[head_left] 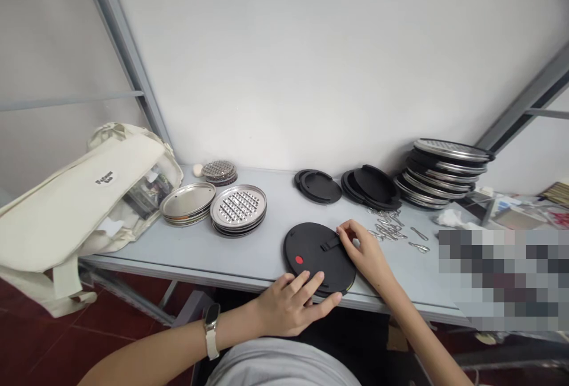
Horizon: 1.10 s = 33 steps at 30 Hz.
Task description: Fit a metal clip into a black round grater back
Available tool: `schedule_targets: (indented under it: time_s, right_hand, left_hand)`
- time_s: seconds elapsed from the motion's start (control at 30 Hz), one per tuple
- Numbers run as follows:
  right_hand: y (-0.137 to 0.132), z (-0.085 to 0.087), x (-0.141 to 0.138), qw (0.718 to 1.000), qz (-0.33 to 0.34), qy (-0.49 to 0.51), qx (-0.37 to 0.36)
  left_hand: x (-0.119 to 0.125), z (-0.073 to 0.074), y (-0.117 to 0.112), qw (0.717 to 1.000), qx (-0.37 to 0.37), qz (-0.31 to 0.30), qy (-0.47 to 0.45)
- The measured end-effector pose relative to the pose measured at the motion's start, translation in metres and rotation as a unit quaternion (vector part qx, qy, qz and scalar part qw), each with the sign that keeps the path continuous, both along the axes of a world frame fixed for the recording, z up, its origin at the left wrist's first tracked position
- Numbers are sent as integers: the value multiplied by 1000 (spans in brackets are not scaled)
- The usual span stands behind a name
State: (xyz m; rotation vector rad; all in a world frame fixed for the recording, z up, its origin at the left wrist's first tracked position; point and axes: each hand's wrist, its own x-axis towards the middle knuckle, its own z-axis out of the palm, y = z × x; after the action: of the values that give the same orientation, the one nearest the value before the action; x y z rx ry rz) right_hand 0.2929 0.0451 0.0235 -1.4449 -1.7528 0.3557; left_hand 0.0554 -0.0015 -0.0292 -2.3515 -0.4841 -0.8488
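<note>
A black round disc (316, 255) with a red dot lies flat near the front edge of the grey table (249, 255). My left hand (291, 306) rests on the disc's near rim, fingers stretched out flat. My right hand (367, 249) is at the disc's far right rim, its fingers pinched together by a small black tab on the disc. What the fingers pinch is too small to make out. A pile of small metal clips (391, 229) lies just behind my right hand.
Perforated metal discs (239, 208) and plain metal plates (187, 202) are stacked at the left. Black lids (317, 186) and more lids (373, 187) sit at the back, beside a tall stack of assembled discs (444, 172). A cream cloth bag (75, 202) hangs over the left edge.
</note>
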Motion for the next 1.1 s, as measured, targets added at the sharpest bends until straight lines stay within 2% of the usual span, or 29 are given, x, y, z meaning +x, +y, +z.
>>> schedule_targets:
  time_s: [0.23, 0.7, 0.93, 1.1]
  right_hand:
    - [0, -1, 1, 1000, -4, -10, 18]
    - [-1, -2, 1, 1000, -17, -23, -3]
    - [-1, 0, 0, 1000, -7, -12, -10]
    - [-1, 1, 0, 1000, 7, -17, -6]
  left_hand:
    - [0, 0, 0, 1000, -5, -2, -6]
    - [0, 2, -1, 1000, -6, -5, -13]
    - [-1, 0, 0, 999, 4, 22, 24]
    - [-1, 0, -1, 1000, 2, 14, 4]
